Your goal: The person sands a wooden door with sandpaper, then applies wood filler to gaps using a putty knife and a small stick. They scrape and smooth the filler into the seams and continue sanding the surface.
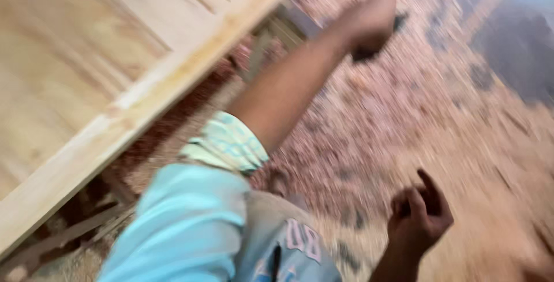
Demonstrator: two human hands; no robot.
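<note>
The view is heavily blurred by motion. My left arm, in a light blue sleeve with a checked cuff rolled up, reaches out over the floor. My left hand (369, 25) is closed around a small dark object (400, 21) whose ends stick out of the fist; its kind is unclear. My right hand (418, 213) hangs low at the bottom right with fingers loosely curled and one finger raised. I see its back only, so what is in the palm stays hidden. A large pale wooden panel (86, 57) lies just left of my left arm.
Sawdust and wood shavings (461, 143) cover the floor. Dark wooden slats (75, 230) lie under the panel's edge at the lower left. A dark grey patch (513, 45) shows at the upper right.
</note>
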